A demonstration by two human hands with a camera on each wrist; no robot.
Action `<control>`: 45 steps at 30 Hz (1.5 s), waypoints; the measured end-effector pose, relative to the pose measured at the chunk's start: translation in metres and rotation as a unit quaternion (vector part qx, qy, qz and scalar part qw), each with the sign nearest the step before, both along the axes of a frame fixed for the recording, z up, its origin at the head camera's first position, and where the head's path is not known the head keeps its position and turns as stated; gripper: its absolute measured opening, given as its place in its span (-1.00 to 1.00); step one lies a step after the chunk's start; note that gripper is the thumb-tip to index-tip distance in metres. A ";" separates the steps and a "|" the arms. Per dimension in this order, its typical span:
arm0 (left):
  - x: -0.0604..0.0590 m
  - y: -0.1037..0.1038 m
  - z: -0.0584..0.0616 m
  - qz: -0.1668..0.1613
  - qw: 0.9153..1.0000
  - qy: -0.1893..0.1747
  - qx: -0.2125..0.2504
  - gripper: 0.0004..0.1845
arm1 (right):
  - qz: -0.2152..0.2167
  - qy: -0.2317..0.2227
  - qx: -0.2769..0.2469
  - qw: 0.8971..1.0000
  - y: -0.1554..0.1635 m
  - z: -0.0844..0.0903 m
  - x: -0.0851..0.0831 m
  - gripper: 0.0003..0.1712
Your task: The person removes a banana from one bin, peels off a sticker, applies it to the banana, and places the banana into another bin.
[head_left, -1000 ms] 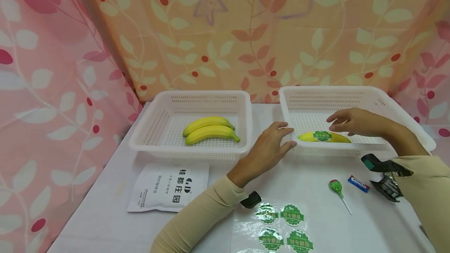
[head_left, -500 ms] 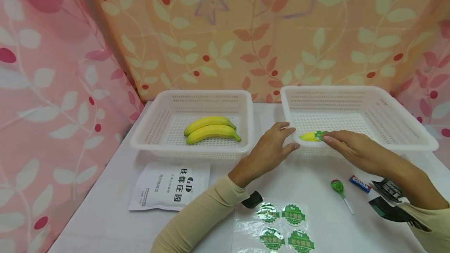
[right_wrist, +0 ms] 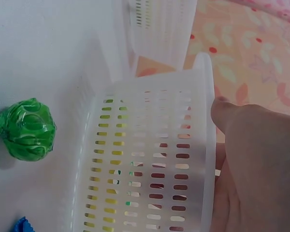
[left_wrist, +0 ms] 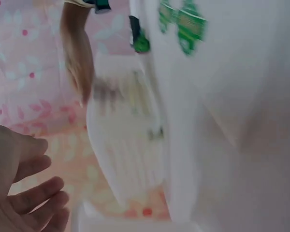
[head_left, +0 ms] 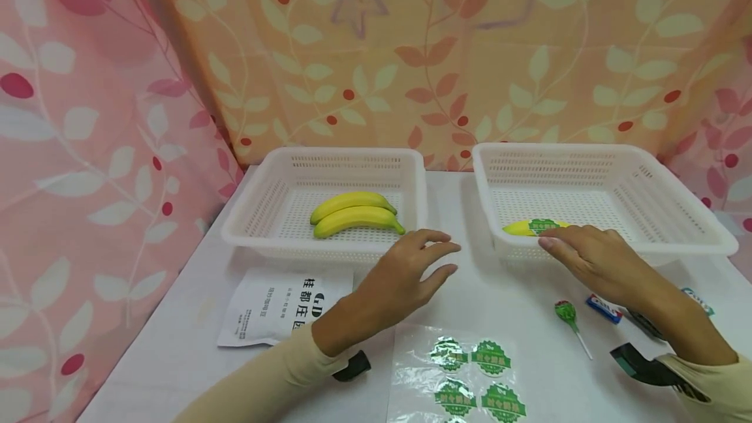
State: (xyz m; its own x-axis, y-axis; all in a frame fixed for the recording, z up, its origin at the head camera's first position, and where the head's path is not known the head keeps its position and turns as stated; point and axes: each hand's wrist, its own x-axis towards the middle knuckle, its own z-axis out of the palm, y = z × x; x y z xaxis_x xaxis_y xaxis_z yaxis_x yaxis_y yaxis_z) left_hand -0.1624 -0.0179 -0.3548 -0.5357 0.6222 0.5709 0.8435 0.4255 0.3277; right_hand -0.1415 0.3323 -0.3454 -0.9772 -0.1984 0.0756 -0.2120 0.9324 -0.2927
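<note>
My right hand (head_left: 605,266) grips the front rim of the right white plastic basket (head_left: 696,245), thumb outside and fingers reaching inside. Just behind that rim lies a banana (head_left: 516,228) bearing a green sticker (head_left: 543,224); the hand hides its right end. Seen from the right wrist, the thumb (right_wrist: 224,111) meets the rim and the slotted wall partly covers the fingers. My left hand (head_left: 405,273) hovers with spread, relaxed fingers near the front right corner of the left white basket (head_left: 282,242), holding nothing. Two bananas (head_left: 358,219) lie in that basket.
A clear sheet of green stickers (head_left: 411,377) lies at the front middle. A white coffee pouch (head_left: 264,312) is at left, partly behind the left arm. A green lollipop (head_left: 565,312), a small blue-wrapped sweet (head_left: 604,309) and a dark packet partly under the right forearm lie at right.
My left hand has left the right basket's left edge, moving left and towards me. My right hand has come from above the stickered banana down to the front rim.
</note>
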 end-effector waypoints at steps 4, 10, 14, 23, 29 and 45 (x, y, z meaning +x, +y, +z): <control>0.000 -0.037 -0.006 0.057 0.996 0.060 0.010 -0.64 | -0.013 -0.003 0.000 1.000 -0.001 -0.001 0.000 -0.37; -0.012 -0.080 -0.013 0.163 0.986 0.043 -0.008 -0.52 | -0.022 -0.006 0.001 1.000 0.001 -0.002 -0.001 -0.34; -0.017 -0.097 -0.014 0.210 0.977 0.005 -0.038 -0.56 | -0.022 -0.006 -0.007 1.000 0.000 -0.004 -0.001 -0.33; -0.022 -0.106 -0.014 0.220 0.974 -0.005 -0.056 -0.64 | -0.019 -0.021 -0.010 1.000 -0.007 0.002 -0.004 -0.30; -0.025 -0.104 -0.014 0.220 0.974 -0.034 -0.050 -0.64 | -0.002 -0.031 -0.049 0.998 -0.034 0.025 -0.011 -0.27; -0.022 -0.102 -0.012 0.235 0.969 -0.052 -0.054 -0.63 | 0.126 -0.003 -0.115 0.985 -0.150 0.052 -0.069 -0.53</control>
